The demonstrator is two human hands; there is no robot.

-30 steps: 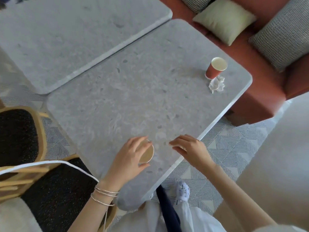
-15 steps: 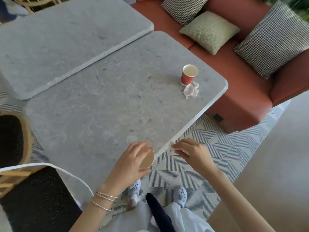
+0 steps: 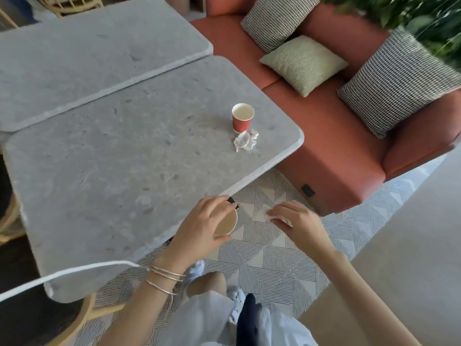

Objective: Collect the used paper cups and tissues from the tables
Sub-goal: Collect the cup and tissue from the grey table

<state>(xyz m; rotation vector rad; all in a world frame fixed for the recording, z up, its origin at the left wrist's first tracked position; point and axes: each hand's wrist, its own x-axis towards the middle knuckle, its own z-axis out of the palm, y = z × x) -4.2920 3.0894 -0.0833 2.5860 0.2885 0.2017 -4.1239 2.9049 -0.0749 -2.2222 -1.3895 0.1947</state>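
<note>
A tan-lined paper cup (image 3: 226,224) is gripped from above by the left hand (image 3: 199,227) at the lower centre of the frame, just off the near edge of the grey table (image 3: 112,166). To its right, a white tissue (image 3: 270,214) is pinched in the curled fingers of the right hand (image 3: 298,221), over the patterned floor (image 3: 264,260). Near the frame's centre a red paper cup (image 3: 242,119) is seen upright on the table, with a crumpled tissue (image 3: 245,141) just beside its base. An orange sofa (image 3: 331,151) is seen at the right.
</note>
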